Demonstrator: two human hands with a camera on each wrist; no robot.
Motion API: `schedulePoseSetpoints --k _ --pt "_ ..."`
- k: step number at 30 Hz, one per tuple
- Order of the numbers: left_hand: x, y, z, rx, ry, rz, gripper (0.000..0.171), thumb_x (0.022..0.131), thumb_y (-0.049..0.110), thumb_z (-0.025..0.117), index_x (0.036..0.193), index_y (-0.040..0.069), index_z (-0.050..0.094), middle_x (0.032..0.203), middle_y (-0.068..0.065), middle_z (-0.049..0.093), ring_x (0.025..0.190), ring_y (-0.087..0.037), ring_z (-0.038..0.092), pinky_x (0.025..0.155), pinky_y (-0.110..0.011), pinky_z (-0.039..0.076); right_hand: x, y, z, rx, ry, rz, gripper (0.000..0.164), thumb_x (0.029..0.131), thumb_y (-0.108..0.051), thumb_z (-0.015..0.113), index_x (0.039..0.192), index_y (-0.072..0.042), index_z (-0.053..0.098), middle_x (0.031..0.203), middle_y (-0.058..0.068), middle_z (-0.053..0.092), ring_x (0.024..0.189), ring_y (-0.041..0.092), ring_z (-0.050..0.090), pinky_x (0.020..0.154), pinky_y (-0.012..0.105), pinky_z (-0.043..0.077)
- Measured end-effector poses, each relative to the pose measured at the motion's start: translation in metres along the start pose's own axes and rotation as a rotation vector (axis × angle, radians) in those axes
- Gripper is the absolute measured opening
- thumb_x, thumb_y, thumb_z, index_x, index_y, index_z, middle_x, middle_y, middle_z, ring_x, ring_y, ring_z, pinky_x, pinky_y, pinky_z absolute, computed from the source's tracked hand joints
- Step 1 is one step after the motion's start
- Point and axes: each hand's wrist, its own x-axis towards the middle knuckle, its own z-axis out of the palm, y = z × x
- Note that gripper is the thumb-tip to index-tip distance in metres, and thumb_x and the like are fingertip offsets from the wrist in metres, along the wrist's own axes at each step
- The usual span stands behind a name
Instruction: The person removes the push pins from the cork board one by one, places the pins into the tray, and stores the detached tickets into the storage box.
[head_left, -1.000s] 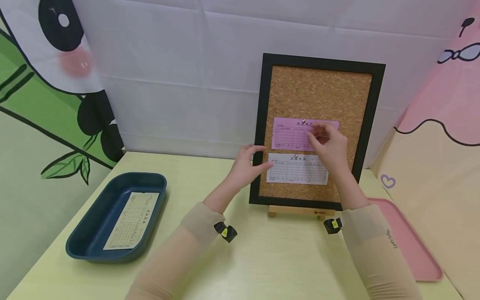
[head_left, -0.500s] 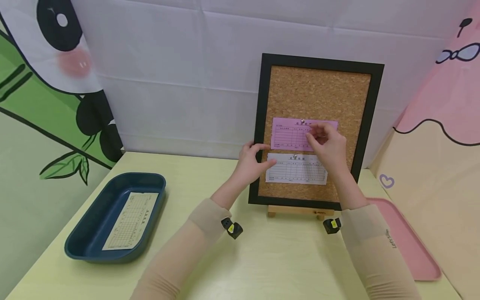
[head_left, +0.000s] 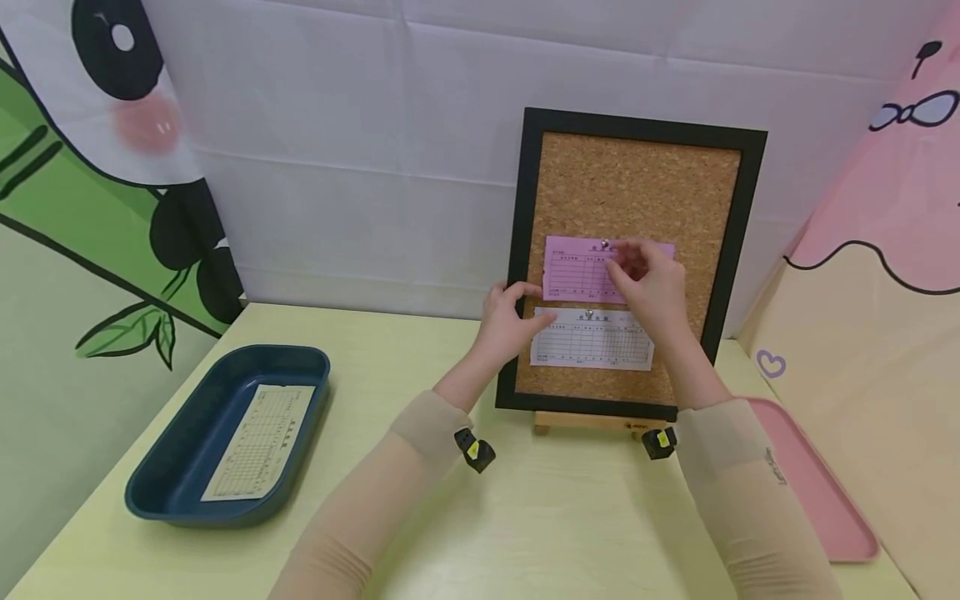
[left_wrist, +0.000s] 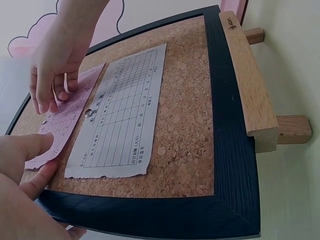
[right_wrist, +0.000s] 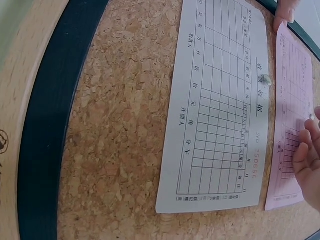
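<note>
A pink form slip [head_left: 573, 271] is fixed with a silver pushpin [head_left: 604, 244] to a black-framed cork board [head_left: 637, 179]. My right hand [head_left: 651, 279] lies over the slip's right part, fingers loosely bent. Its fingertips are close beside the pin, which stays uncovered; any contact is unclear. My left hand [head_left: 510, 321] is at the board's left edge, thumb and index finger spread apart. In the left wrist view, its index finger meets the corner of the pink slip [left_wrist: 62, 127]. Directly below hangs a white form slip [head_left: 588, 337] with its own pushpin [head_left: 589, 314].
The board stands on a small wooden easel [head_left: 585, 422] against a white cloth backdrop [head_left: 337, 150]. A blue tray [head_left: 172, 467] holding a cream form slip [head_left: 261, 442] is at the left. To the right, a pink tray [head_left: 817, 500] is partly behind my sleeve.
My left hand has shifted slightly right, onto the board's left edge and nearer the slips. My right hand has slid a little left toward the pink slip's pin. The slips keep their places.
</note>
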Motion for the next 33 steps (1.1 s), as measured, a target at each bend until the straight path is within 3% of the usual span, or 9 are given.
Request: schedulePoseSetpoints --k 12,23,33 --pt "0.007 0.001 0.005 -0.025 0.082 0.037 0.027 0.087 0.035 0.067 0.107 0.017 0.064 0.153 -0.017 0.021 0.141 -0.035 0.019 0.106 -0.058 0.028 0.012 -0.006 0.006 -0.071 0.073 -0.028 0.020 0.086 -0.018 0.068 0.097 -0.002 0.065 0.081 0.009 0.063 0.069 0.015 0.052 0.062 0.015 0.037" --pt "0.014 0.001 0.008 -0.004 0.176 0.094 0.030 0.085 0.043 0.068 0.093 0.015 0.068 0.150 -0.020 0.028 0.139 -0.038 0.024 0.109 -0.053 0.027 0.018 -0.009 0.008 -0.150 0.071 0.014 0.022 0.086 -0.023 0.069 0.095 -0.002 0.065 0.077 0.009 0.060 0.068 0.017 0.050 0.063 0.025 0.037" --pt "0.016 -0.002 0.008 -0.009 0.204 0.131 0.027 0.084 0.040 0.070 0.089 0.013 0.070 0.148 -0.021 0.031 0.139 -0.039 0.026 0.109 -0.053 0.027 0.022 -0.009 0.008 -0.202 0.056 0.053 0.021 0.088 -0.024 0.066 0.092 -0.004 0.066 0.076 0.010 0.059 0.068 0.018 0.049 0.061 0.028 0.035"
